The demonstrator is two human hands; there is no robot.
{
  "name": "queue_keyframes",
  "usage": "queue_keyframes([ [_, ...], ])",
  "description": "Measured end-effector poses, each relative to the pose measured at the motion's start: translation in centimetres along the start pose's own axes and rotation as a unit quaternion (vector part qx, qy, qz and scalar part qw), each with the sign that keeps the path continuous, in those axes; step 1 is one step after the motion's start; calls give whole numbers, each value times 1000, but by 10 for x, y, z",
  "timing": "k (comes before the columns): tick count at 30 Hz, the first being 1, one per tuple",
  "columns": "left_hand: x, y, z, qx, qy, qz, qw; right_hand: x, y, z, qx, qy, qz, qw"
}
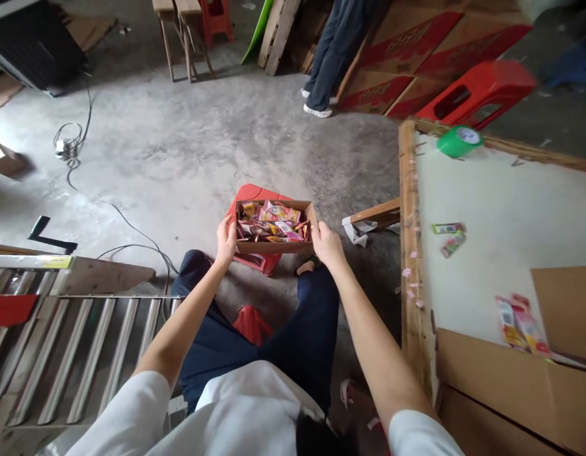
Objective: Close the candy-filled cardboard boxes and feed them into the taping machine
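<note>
Box (274, 227) of packets seen mid-frame, rested on red stool (255, 193). Gripped at both ends for balance: left hand (225, 240) clasped on left wall, right hand (327, 244) clasped on right wall.

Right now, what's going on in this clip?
A seated person grips a small cardboard box of colourful packets by its two ends, left hand and right hand. The box sits on a red stool between their knees. More packets lie on the white table to the right. Another person's legs stand farther back.
</note>
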State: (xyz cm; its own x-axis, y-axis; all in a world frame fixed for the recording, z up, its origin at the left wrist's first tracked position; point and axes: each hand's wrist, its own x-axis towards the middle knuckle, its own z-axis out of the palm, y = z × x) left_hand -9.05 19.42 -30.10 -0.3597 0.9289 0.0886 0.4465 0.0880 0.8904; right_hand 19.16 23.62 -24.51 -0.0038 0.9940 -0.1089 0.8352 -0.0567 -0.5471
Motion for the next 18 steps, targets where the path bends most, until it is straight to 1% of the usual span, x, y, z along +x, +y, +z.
queue_keyframes([
  [1,1,2,-6,-5,18,15,1000,5,4,-2,29,0,-10,1000],
  [2,2,5,-12,-8,20,36,999,10,8,-4,62,-5,-21,998],
  [3,5,10,-19,-5,1,62,998,16,11,-8,90,-18,-35,995],
  [5,15,23,-30,32,-86,118,989,28,10,-12,110,-75,-69,989],
  [7,30,39,-33,95,-182,160,965,39,-1,-12,65,-139,-108,982],
  [8,37,47,-30,132,-226,176,949,44,-9,-9,26,-164,-126,978],
  [10,52,59,-17,205,-300,210,908,52,-27,1,-59,-193,-154,967],
  [12,64,65,4,270,-355,228,866,60,-44,11,-136,-216,-178,950],
  [13,69,65,15,295,-370,222,852,64,-51,16,-162,-229,-189,941],
  [14,73,64,25,314,-381,207,845,68,-56,19,-180,-243,-196,933],
  [16,78,61,39,329,-387,168,845,74,-60,18,-196,-270,-198,921],
  [18,81,58,41,320,-392,153,849,76,-55,8,-179,-323,-194,909],
])
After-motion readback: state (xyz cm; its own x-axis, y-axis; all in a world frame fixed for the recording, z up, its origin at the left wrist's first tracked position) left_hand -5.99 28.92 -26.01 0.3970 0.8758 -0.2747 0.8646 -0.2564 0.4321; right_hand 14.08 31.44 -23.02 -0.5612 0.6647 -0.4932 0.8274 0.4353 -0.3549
